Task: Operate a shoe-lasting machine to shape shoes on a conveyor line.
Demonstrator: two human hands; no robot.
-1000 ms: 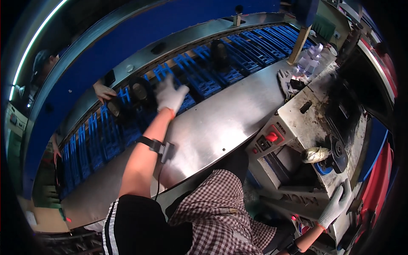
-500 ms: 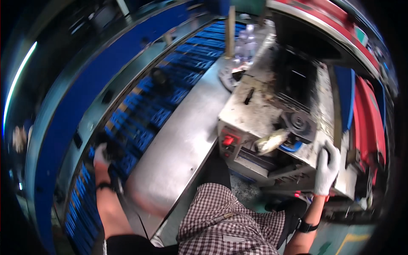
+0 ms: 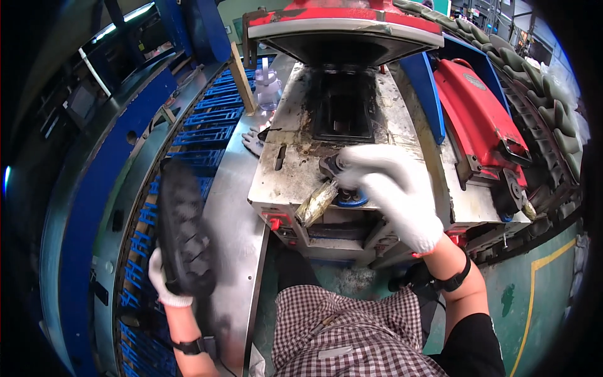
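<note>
My left hand [image 3: 164, 283], in a white glove, grips the lower end of a black shoe [image 3: 182, 229]. The shoe stands upright over the metal ledge, its lugged sole turned toward the right; slight blur softens its outline. My right hand [image 3: 399, 195], also gloved in white, reaches across the front of the press [image 3: 290, 147] with thumb and fingers apart. Its fingertips hover by or touch the dark clamp fitting [image 3: 331, 166]; which of these I cannot tell. Below them a lever handle wrapped in yellowish film [image 3: 316, 202] sticks out. The press's red lid [image 3: 345, 28] is raised over a black recessed mould [image 3: 342, 113].
Blue slatted racks [image 3: 204, 129] run along the left, beside the bare metal ledge [image 3: 232, 213]. A grey glove [image 3: 253, 141] and a clear bottle [image 3: 268, 88] lie near the press. On the right is a second press with a red lid [image 3: 477, 113], with several olive-coloured pieces [image 3: 509, 56] behind.
My left hand has lifted the black shoe from the rack. The right hand has moved from the press's right front corner to its clamp fitting. The view has turned toward the press.
</note>
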